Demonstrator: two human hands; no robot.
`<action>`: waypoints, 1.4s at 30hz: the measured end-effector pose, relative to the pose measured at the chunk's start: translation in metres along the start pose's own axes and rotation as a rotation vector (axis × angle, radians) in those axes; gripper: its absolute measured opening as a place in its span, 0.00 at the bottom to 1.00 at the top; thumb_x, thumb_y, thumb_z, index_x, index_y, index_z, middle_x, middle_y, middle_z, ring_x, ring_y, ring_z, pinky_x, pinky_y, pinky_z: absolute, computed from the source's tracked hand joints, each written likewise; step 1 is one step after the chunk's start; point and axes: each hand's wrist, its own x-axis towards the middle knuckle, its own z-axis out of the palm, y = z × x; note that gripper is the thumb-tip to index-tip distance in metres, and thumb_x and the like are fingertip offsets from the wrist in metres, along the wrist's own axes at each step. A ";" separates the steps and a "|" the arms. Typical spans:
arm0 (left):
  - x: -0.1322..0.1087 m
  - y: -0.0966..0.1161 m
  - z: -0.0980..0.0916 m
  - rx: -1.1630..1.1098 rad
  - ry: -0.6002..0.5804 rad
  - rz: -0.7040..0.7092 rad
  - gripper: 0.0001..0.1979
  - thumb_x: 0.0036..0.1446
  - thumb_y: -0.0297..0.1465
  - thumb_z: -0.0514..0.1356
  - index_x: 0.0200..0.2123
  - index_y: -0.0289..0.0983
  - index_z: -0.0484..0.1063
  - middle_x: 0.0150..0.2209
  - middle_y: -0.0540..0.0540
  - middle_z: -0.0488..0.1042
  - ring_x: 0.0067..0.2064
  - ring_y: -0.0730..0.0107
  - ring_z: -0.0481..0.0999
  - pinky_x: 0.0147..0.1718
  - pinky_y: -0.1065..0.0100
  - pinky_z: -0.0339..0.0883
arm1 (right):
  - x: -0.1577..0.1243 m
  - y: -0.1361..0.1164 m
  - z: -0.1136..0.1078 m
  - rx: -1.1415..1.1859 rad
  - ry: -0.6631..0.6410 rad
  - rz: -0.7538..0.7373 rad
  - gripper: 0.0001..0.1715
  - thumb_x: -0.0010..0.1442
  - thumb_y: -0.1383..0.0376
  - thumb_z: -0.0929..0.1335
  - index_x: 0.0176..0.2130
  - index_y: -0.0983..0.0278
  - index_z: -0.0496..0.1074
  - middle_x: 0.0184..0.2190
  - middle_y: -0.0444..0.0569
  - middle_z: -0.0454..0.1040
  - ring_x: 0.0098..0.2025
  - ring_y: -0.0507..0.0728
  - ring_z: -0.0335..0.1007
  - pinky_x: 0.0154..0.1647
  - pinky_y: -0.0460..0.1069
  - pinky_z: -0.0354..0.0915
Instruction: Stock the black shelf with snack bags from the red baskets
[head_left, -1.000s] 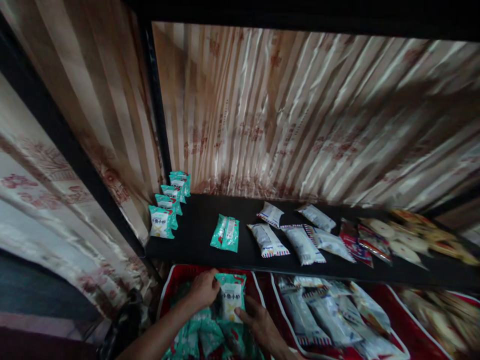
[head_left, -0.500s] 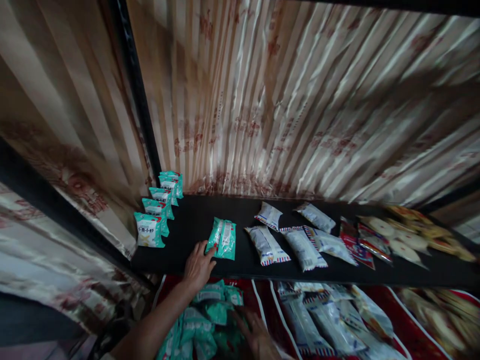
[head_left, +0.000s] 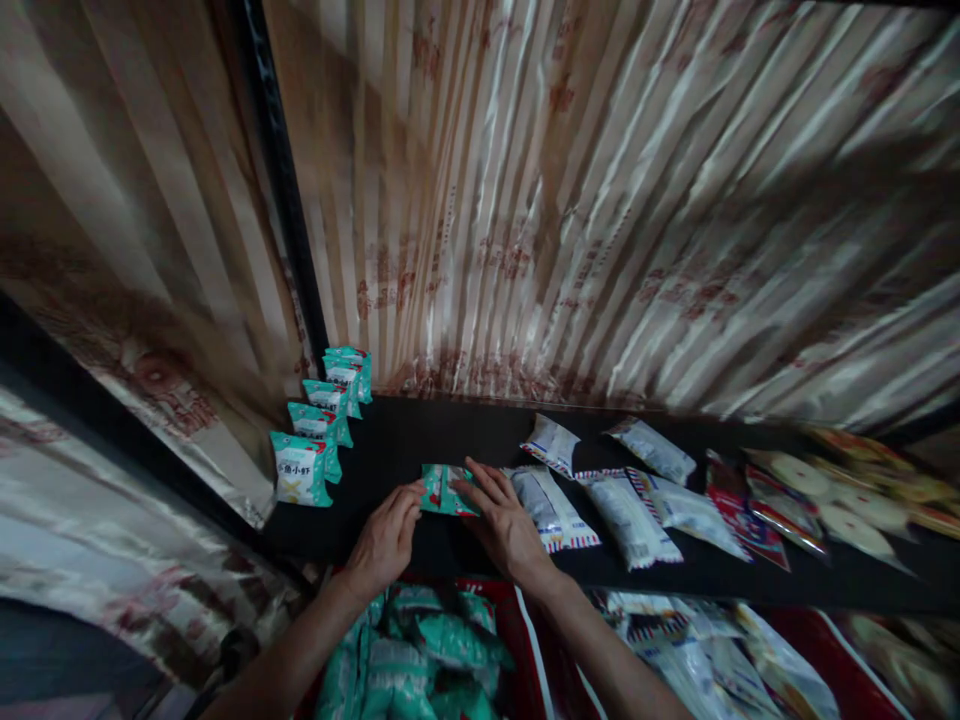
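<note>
A teal snack packet (head_left: 442,489) is between my two hands on the black shelf (head_left: 390,430). My left hand (head_left: 390,530) has its fingers closed at the packet's left edge. Over its right edge lie the fingers of my right hand (head_left: 506,515), gripping that side; the right thumb is hidden. To the left, several matching teal packets (head_left: 301,468) stand upright in a row running back along the shelf's end. Just right of my right hand lies a white packet (head_left: 551,505) with a striped red and blue border.
More white packets (head_left: 630,515), red packets (head_left: 742,510) and pale round snacks in clear wrap (head_left: 855,520) lie along the shelf. Below the front edge, a red bin (head_left: 529,640) holds loose teal packets (head_left: 450,640). A black post (head_left: 281,180) and pleated curtain (head_left: 525,200) bound the shelf.
My right hand has risen from the lower bin to the packet's right side. The packet now looks shorter between both hands. My left hand stays at its left edge.
</note>
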 end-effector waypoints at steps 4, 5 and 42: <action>0.023 0.003 -0.016 -0.055 0.059 -0.090 0.10 0.63 0.33 0.44 0.35 0.41 0.64 0.41 0.45 0.75 0.47 0.67 0.74 0.48 0.63 0.67 | 0.024 -0.005 -0.003 0.254 -0.036 0.131 0.13 0.56 0.65 0.66 0.43 0.60 0.75 0.52 0.50 0.71 0.53 0.61 0.66 0.54 0.58 0.63; 0.030 0.003 -0.019 -0.050 0.089 -0.110 0.10 0.62 0.33 0.44 0.35 0.41 0.63 0.40 0.45 0.75 0.45 0.67 0.74 0.46 0.63 0.68 | 0.030 -0.006 -0.003 0.331 -0.051 0.173 0.13 0.56 0.62 0.66 0.42 0.60 0.75 0.48 0.50 0.74 0.49 0.60 0.70 0.52 0.56 0.65; 0.129 -0.117 0.019 0.305 0.288 -0.471 0.24 0.55 0.24 0.49 0.57 0.27 0.60 0.64 0.34 0.53 0.65 0.55 0.50 0.62 0.57 0.48 | 0.242 0.026 0.135 0.570 0.159 0.553 0.11 0.52 0.62 0.67 0.36 0.66 0.74 0.31 0.49 0.78 0.33 0.56 0.75 0.32 0.47 0.70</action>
